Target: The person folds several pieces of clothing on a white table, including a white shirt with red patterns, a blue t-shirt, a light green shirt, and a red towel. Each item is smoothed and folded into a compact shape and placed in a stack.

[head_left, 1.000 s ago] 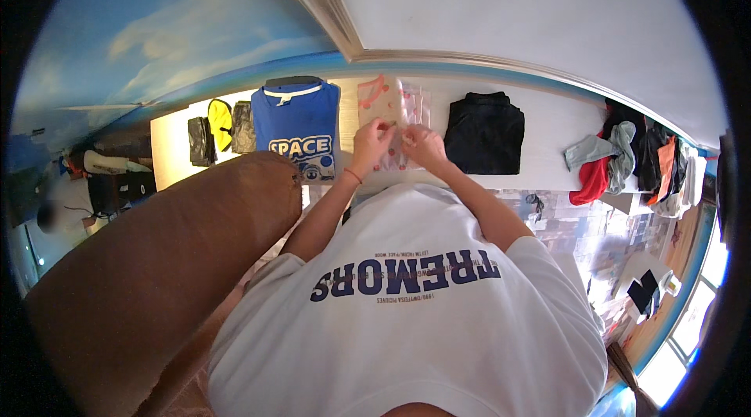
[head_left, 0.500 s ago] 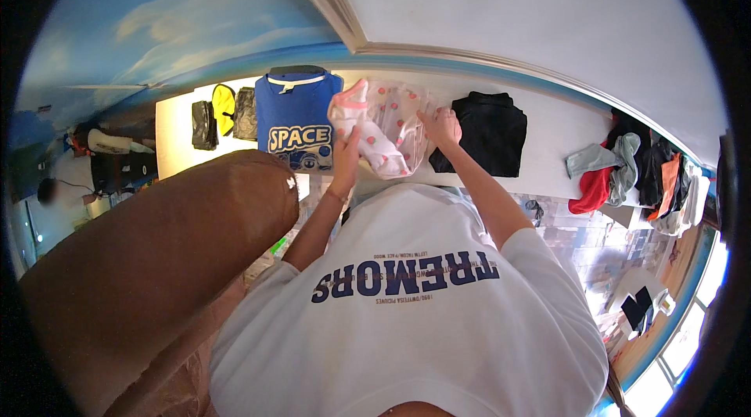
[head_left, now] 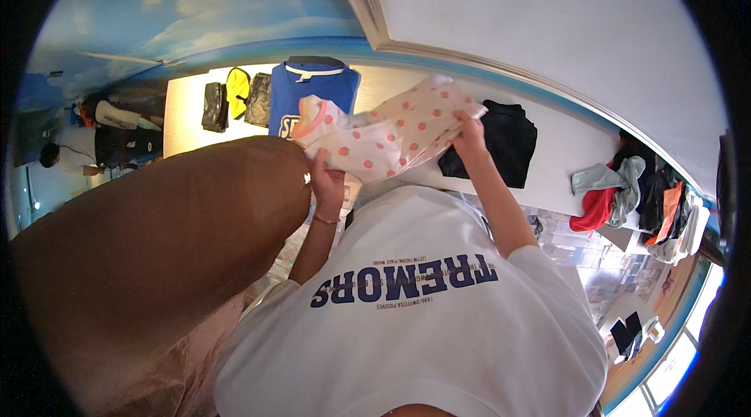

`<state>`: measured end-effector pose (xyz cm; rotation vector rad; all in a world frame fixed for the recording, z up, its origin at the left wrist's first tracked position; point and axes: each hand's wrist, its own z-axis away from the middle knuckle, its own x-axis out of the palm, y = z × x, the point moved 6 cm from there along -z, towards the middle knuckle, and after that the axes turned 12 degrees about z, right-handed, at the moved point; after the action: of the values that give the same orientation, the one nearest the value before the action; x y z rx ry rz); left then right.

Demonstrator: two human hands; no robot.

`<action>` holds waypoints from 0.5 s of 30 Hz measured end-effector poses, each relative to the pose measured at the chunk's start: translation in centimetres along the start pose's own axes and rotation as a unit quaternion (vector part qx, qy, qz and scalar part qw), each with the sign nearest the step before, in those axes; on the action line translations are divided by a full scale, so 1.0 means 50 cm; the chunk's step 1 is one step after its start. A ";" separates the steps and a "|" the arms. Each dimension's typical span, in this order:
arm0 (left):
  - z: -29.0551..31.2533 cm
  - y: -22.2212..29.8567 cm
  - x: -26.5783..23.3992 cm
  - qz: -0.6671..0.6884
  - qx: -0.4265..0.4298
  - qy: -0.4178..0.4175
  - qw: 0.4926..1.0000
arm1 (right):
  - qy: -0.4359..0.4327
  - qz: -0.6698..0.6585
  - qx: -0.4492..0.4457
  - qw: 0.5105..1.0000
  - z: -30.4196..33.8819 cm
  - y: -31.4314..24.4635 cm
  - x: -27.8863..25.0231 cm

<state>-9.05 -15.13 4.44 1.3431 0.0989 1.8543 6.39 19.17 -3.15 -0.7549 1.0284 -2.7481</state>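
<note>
The dotted garment (head_left: 391,139), bunched between both hands a second ago, has been drawn out wide above the tabletop (head_left: 559,170), its left edge pinched in the left hand (head_left: 327,182) grip, its right corner in the right hand (head_left: 469,134) grip.

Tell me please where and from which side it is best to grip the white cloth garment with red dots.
Probably at its two outer edges, one from each side. The white cloth garment with red dots is spread wide above the table; the left hand and right hand already pinch those edges.
</note>
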 end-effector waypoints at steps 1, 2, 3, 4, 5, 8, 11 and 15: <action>-0.009 -0.008 0.012 0.025 -0.010 -0.007 1.000 | -0.027 -0.003 -0.037 0.999 0.028 -0.040 -0.036; -0.013 -0.027 0.034 0.034 -0.037 -0.015 0.999 | -0.052 -0.005 -0.074 0.996 0.054 -0.073 -0.075; -0.012 -0.041 0.054 0.042 -0.059 -0.021 0.997 | -0.042 -0.010 -0.082 0.996 0.093 -0.101 -0.100; -0.015 -0.057 0.070 0.048 -0.084 -0.028 0.995 | -0.029 -0.017 -0.090 0.995 0.134 -0.129 -0.126; -0.033 -0.095 0.068 0.040 -0.106 -0.029 0.993 | -0.020 -0.003 -0.103 0.994 0.142 -0.125 -0.167; -0.103 -0.221 -0.041 0.026 -0.198 -0.027 0.979 | 0.023 0.021 -0.094 0.995 0.146 -0.089 -0.304; -0.137 -0.277 -0.094 0.008 -0.236 -0.007 0.972 | 0.075 -0.023 0.029 0.996 0.125 -0.035 -0.396; -0.160 -0.271 -0.120 0.004 -0.211 0.036 0.977 | 0.080 0.006 0.024 0.997 0.105 -0.033 -0.416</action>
<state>-7.40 -7.05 -10.27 0.9824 -0.2505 1.8039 27.17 22.97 -7.31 -0.5277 0.9877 -2.8501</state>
